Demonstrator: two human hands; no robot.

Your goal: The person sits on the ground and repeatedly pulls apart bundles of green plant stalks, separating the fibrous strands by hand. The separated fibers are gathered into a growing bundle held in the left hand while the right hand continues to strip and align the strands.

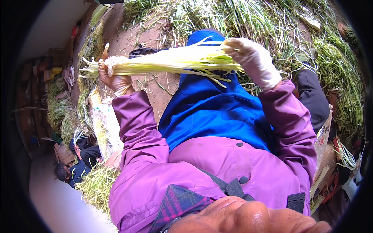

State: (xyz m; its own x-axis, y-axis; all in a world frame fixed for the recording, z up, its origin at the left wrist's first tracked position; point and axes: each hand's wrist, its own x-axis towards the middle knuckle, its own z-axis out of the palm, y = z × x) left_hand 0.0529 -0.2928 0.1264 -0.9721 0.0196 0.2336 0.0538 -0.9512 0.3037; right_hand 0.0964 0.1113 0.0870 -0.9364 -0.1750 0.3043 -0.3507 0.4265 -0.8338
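A bundle of long, pale yellow-green blanched stalks, like garlic chives [174,60], stretches across the front of the body above a blue apron. My left hand [115,71] is closed around its white end, with several stalk ends sticking out past the fist; a thin, whitish glove covers part of this hand. At the leafy end, my right hand [252,59], in a whitish glove, has its fingertips pinched on thin strands. Some loose leaves hang below the bundle between the hands. The blue apron [215,116] covers the lap.
Green leafy stalks [209,17] lie heaped on the brown floor [163,102] ahead and to the right. A printed sack [322,142] is at the right. At the left, a seated person [77,171] is beside a yellow-green pile [97,182]. Another person's dark-trousered leg [311,96] is close on the right.
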